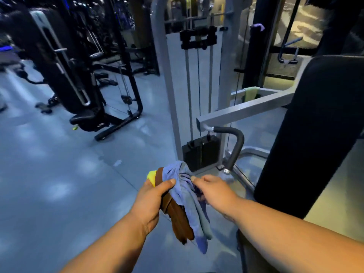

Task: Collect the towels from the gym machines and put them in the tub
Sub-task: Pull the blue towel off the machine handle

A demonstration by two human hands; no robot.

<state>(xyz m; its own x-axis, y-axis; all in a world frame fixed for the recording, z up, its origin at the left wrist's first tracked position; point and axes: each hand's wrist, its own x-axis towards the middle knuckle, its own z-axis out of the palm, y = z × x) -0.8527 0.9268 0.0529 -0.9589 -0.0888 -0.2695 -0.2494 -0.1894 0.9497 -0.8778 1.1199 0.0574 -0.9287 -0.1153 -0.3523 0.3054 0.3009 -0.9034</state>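
Both hands' fingers (171, 183) clamp bunched towels (184, 196) beside grey machine (244, 110), padded backrest (315, 134).

Head view, dim overall, cool blue cast across the floor (59, 174). Soft pale patches of reflected overhead light lie in rows on the floor, brightest at lower left. Warmer yellow-green light enters from the upper right, behind the grey machine frame (163, 75), and tints the floor at the far right edge. Black machine (65, 75) at left is nearly featureless in shadow, with motion smear along its edges. Far left border is strongly blurred. Wide-angle bending: uprights lean and curve toward the borders. Forearms and the cloth bundle (185, 196) at centre bottom are evenly lit and comparatively sharp. Background detail at the top is grainy and smeared.
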